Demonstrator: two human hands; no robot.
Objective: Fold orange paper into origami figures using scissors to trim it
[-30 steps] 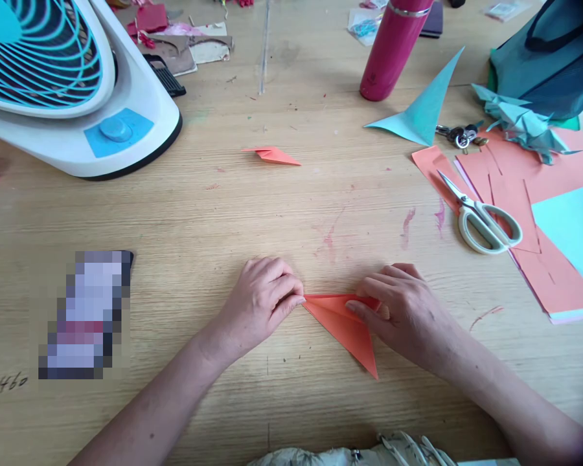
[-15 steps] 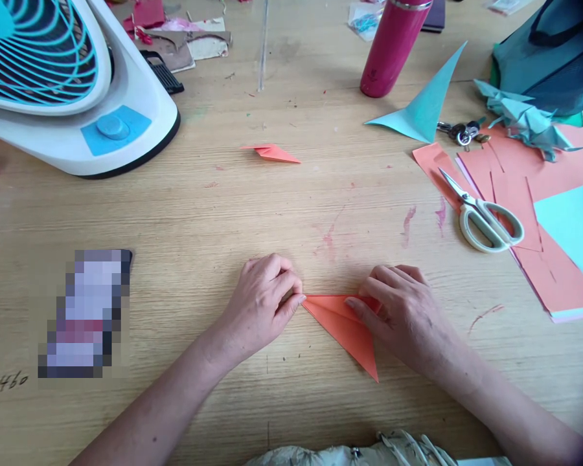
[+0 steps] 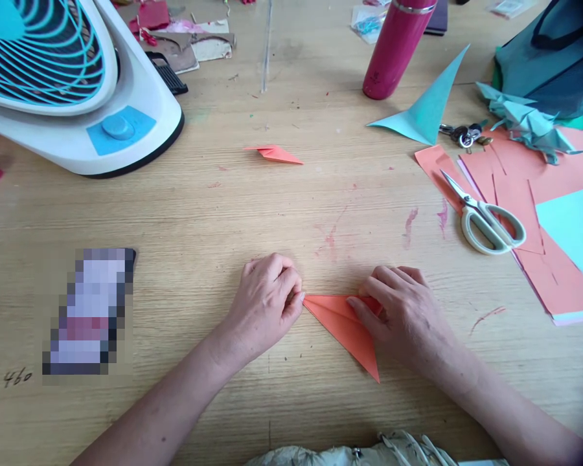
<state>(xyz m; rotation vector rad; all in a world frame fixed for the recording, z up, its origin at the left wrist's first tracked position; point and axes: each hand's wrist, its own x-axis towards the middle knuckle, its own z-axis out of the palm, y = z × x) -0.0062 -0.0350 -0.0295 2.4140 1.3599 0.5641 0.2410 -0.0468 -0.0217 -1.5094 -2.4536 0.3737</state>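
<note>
Near the front edge of the pale wooden desk (image 3: 199,217), left hand (image 3: 267,301) and right hand (image 3: 405,307) pinch opposite ends of the orange folded paper triangle (image 3: 350,329), seemingly creasing it, which calls for even pressing next.

Orange paper (image 3: 346,325) flatter along top

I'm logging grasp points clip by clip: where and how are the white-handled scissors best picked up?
Probably by the white handle loops, from the near side, with the right hand once it leaves the folded orange paper. The scissors lie flat, loops toward the near right and pointed blades angled away, so that approach should avoid the tips.
</note>
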